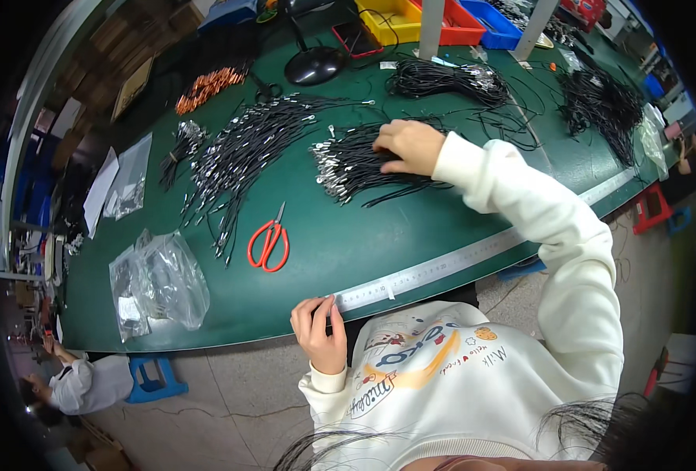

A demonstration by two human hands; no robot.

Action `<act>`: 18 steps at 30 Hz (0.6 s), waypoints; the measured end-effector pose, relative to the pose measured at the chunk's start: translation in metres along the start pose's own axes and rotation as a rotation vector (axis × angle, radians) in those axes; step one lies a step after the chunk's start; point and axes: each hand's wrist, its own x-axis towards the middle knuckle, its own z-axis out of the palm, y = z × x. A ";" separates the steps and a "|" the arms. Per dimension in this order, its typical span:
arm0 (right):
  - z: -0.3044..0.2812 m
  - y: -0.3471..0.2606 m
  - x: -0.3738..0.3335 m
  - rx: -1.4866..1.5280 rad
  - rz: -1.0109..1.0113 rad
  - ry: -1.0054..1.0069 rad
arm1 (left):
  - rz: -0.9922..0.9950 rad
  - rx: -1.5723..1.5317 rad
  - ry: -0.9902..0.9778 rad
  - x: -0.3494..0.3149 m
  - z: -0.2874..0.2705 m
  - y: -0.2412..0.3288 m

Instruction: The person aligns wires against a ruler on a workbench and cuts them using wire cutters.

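Observation:
My right hand point(411, 147) lies on a bundle of black cables point(356, 162) with silvery ends, at the middle of the table. Its thumb and bent fingers are apart, touching the cables; the fingertips are partly hidden among them. At the table's near edge my left hand point(319, 334) rests beside the left end of a long metal ruler point(450, 263). Its fingers are loosely bent and slightly apart, and I see nothing held in them. Red-handled scissors point(269, 245) lie left of the ruler, points away from me.
More black cables point(242, 149) spread to the left, with an orange-tipped bundle point(209, 89) behind. Coiled cables point(442, 82) and another pile point(599, 106) lie farther right. Clear plastic bags point(163, 279) sit near left. A black round base point(314, 66) and a yellow bin point(391, 21) stand at the back.

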 end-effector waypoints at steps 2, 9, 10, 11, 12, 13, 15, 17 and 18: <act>0.007 0.002 0.005 0.114 0.100 -0.132 | 0.009 -0.007 -0.006 0.001 -0.001 0.000; -0.022 0.010 0.002 0.347 0.142 0.055 | 0.035 -0.077 -0.024 0.008 0.004 -0.003; -0.029 0.007 0.002 0.420 0.159 0.059 | 0.041 -0.083 -0.026 0.009 0.004 -0.003; -0.034 0.004 0.002 0.493 0.176 0.063 | 0.040 -0.087 -0.021 0.011 0.005 -0.003; -0.037 0.003 0.002 0.567 0.192 0.066 | 0.047 -0.095 -0.028 0.012 0.006 -0.004; -0.035 0.005 0.000 0.694 0.222 0.077 | 0.058 -0.104 -0.039 0.013 0.007 -0.005; -0.036 0.008 0.002 0.867 0.271 0.085 | 0.065 -0.115 -0.042 0.015 0.008 -0.005; -0.049 0.003 0.005 1.070 0.317 0.100 | 0.069 -0.120 -0.046 0.016 0.007 -0.006; -0.062 -0.001 0.009 1.011 0.354 0.172 | 0.066 -0.118 -0.043 0.016 0.006 -0.007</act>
